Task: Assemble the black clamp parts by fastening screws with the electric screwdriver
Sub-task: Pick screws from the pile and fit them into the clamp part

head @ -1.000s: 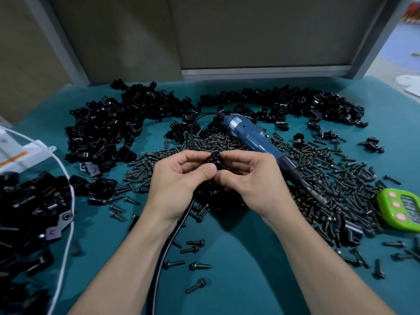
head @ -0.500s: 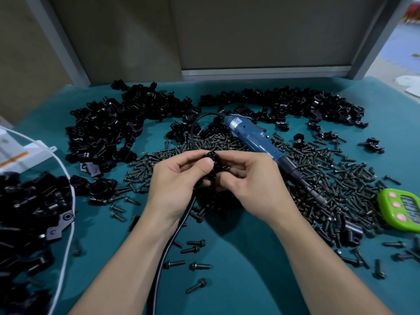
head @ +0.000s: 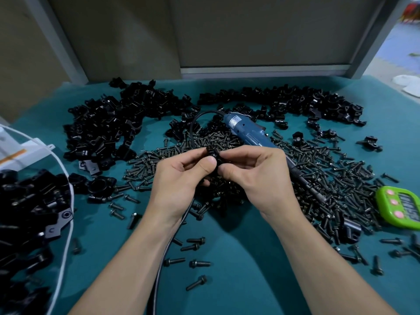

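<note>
Black plastic, a small clamp part (head: 213, 153), is being pinched between both hands, just above the heaped screws (head: 329, 178). The left hand (head: 179, 178) is keeping its grip with thumb and forefinger curled onto it, and the right hand (head: 256, 176) is pinching from the other side. Whether a screw is seated I cannot tell. Held by fingertips alone, the part is risking a slip into the heap. The electric screwdriver (head: 247, 133) is lying just behind the right hand. Its cable (head: 172, 246) is running under the left wrist and could snag a reach. Bare table (head: 238, 258) is lying open toward the near edge, while a green timer (head: 400, 205) is crowding the right.
</note>
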A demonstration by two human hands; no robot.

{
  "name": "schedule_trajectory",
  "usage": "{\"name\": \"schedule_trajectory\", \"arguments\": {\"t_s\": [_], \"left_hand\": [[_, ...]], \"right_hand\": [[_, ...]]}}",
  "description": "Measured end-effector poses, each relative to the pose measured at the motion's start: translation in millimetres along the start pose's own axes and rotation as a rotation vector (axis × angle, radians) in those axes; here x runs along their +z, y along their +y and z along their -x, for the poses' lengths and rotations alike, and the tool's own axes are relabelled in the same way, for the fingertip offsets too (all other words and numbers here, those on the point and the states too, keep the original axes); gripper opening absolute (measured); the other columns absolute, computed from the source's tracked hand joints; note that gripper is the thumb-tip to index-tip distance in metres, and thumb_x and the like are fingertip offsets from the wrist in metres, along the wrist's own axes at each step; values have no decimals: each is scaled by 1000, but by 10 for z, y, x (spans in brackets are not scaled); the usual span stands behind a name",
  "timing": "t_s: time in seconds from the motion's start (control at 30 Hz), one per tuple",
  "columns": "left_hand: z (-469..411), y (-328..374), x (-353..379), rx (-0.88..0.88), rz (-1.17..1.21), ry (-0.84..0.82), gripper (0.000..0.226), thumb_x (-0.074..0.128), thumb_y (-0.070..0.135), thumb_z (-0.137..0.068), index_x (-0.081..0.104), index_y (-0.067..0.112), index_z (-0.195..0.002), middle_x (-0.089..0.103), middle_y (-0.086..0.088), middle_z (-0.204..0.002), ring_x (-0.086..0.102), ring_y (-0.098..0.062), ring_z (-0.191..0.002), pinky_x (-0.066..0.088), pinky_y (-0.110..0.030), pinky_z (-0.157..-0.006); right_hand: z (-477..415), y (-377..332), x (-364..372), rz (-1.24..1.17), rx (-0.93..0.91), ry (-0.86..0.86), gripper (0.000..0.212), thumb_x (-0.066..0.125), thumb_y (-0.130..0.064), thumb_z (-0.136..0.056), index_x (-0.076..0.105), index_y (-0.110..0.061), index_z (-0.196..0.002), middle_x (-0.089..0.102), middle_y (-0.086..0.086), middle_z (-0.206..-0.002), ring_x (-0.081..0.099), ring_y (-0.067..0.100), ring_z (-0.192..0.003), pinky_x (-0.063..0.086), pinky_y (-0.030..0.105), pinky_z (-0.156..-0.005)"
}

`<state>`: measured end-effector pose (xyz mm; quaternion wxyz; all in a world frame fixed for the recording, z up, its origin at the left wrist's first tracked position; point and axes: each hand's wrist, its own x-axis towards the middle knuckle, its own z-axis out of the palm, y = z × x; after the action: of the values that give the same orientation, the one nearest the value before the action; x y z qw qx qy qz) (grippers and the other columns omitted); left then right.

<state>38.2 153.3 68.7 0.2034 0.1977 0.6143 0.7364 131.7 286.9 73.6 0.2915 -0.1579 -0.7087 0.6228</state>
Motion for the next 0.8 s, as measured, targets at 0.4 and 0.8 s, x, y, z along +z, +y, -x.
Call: {"name": "schedule_trajectory", "arguments": {"t_s": [0.4,0.8], "left_hand": [[-61,-3,-24,59,52,73,48,81,25,-72,77,4,-115,80,1,-89,67,-6,-74,50,-15,-60],[-155,6,-126,-94,213,235,27,73,18,-94,75,4,-117,74,4,-88,58,-6,-69,49,-16,-59]], "right_hand": [[-1,-145,-55,192,10,100,18,82,-8,-82,84,-26,-85,78,-9,-76,74,8,-71,60,29,-71],[17,-196,-174,799,161,-334,17,92,-22,-73,81,-34,-78,69,-21,-61,60,-3,-48,39,10,-42]]}}
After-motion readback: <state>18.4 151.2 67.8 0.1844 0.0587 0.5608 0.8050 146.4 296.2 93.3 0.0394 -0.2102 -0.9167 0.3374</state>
